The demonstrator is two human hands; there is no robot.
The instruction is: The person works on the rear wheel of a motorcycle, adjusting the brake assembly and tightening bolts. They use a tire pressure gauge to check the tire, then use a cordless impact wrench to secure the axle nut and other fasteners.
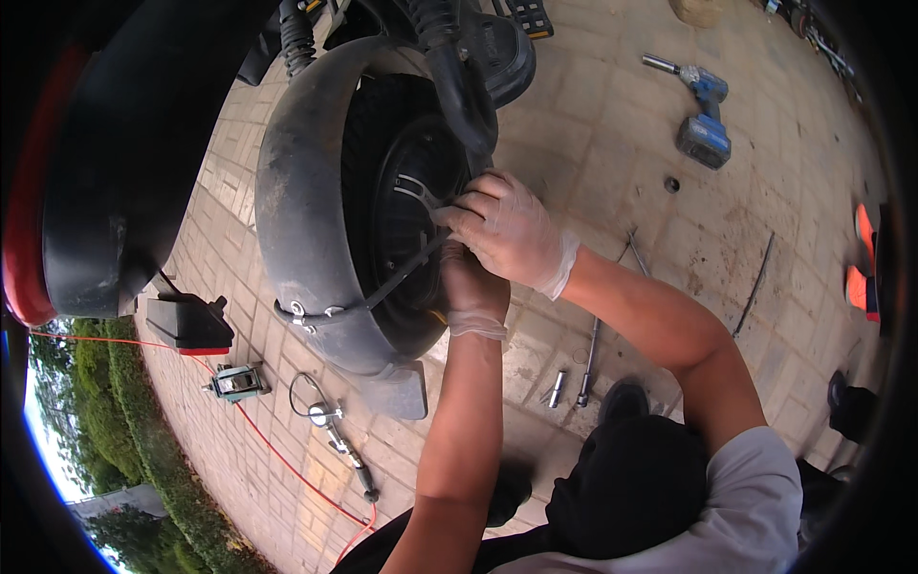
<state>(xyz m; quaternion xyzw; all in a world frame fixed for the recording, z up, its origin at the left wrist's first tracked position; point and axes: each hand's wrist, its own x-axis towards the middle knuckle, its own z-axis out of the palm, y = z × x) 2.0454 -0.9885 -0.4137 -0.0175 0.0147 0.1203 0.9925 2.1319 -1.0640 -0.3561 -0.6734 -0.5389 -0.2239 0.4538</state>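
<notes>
My right hand [505, 230], in a thin clear glove, is at the hub side of the rear wheel [387, 163], just below the black shock absorber [459, 96]. Its fingers are bent and closed around something by the axle that I cannot make out. A pale, fork-shaped metal piece [413, 187] shows beside the fingertips. My left hand [471, 290], also gloved, reaches up right beneath the right one; its fingers are hidden. A thin black fender stay [400, 275] runs from the dusty black fender [301, 201] to my hands.
A blue cordless impact wrench [706, 115] lies at the upper right. Near my foot are a socket [557, 389] and a long-handled tool [590, 364]. A tire inflator with gauge [330, 435], a green device [237, 382] and a red hose [277, 459] lie at left. Another person's orange shoes [859, 287] are at right.
</notes>
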